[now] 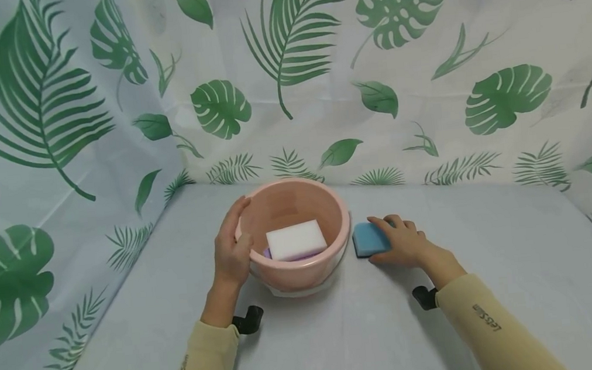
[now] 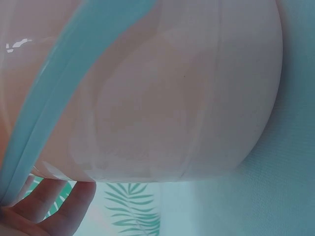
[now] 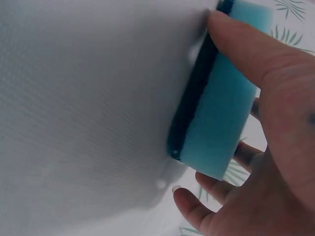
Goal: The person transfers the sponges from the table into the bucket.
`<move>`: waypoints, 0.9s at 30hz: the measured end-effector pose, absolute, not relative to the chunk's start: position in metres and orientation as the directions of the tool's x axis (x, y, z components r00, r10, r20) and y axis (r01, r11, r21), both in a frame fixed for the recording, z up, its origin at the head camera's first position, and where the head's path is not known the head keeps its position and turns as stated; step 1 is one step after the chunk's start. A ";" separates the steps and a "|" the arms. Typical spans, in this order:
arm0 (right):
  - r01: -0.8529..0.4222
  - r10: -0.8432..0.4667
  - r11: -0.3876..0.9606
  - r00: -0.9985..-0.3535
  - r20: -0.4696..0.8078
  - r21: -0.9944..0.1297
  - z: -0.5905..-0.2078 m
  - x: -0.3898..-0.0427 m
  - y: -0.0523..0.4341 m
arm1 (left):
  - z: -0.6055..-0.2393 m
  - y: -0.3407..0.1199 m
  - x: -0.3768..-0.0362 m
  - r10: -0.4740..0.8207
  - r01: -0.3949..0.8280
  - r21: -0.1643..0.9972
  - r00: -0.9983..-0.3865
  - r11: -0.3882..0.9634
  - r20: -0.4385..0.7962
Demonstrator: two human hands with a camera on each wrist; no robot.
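Right hand (image 1: 404, 241) lies on the blue sponge (image 1: 369, 238), thumb and fingers curled round its edges, gripping it flat on the surface (image 1: 341, 334); the sponge pokes out toward the bucket side of the hand. Pink bucket (image 1: 303, 272) stands just beside, left of that hand, nearly touching the sponge. Left hand (image 1: 233, 249) grips the bucket's near-left rim, thumb inside. White sponge (image 1: 295, 239) lies in the bucket, something purple under it. Leaf-print curtain (image 1: 317, 60) behind.

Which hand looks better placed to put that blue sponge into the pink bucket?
Probably the right hand: its fingers already curl round the blue sponge lying just beside the pink bucket. The left hand is busy gripping the bucket's rim.
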State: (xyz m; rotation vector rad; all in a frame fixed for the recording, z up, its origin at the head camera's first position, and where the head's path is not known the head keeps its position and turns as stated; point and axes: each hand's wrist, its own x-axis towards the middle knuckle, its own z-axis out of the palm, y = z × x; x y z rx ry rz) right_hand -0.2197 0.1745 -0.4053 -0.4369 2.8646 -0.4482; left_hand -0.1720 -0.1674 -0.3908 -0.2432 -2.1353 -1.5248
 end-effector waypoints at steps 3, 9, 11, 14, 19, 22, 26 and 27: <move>-0.262 -0.323 0.906 -0.936 -0.142 -0.333 -0.408 -0.220 0.177 | -0.391 -0.166 -0.172 -0.138 0.423 0.832 -0.858 0.359 0.495; -0.270 -0.325 0.900 -0.938 -0.116 -0.342 -0.406 -0.219 0.178 | -0.389 -0.165 -0.172 -0.133 0.437 0.821 -0.849 0.368 0.511; -0.276 -0.328 0.898 -0.939 -0.103 -0.344 -0.403 -0.219 0.179 | -0.389 -0.165 -0.172 -0.133 0.441 0.817 -0.846 0.371 0.517; -0.280 -0.328 0.893 -0.941 -0.083 -0.351 -0.396 -0.219 0.180 | -0.389 -0.166 -0.173 -0.135 0.443 0.816 -0.844 0.370 0.519; -0.265 -0.313 0.891 -0.946 -0.078 -0.369 -0.384 -0.219 0.183 | -0.389 -0.166 -0.173 -0.138 0.433 0.821 -0.849 0.372 0.510; -0.264 -0.314 0.889 -0.946 -0.077 -0.375 -0.378 -0.219 0.185 | -0.390 -0.166 -0.173 -0.139 0.429 0.824 -0.851 0.371 0.506; -0.268 -0.318 0.887 -0.945 -0.077 -0.377 -0.371 -0.219 0.186 | -0.389 -0.166 -0.172 -0.140 0.422 0.823 -0.853 0.381 0.503; -0.266 -0.316 0.887 -0.945 -0.077 -0.377 -0.370 -0.219 0.185 | -0.389 -0.166 -0.171 -0.140 0.420 0.823 -0.854 0.384 0.501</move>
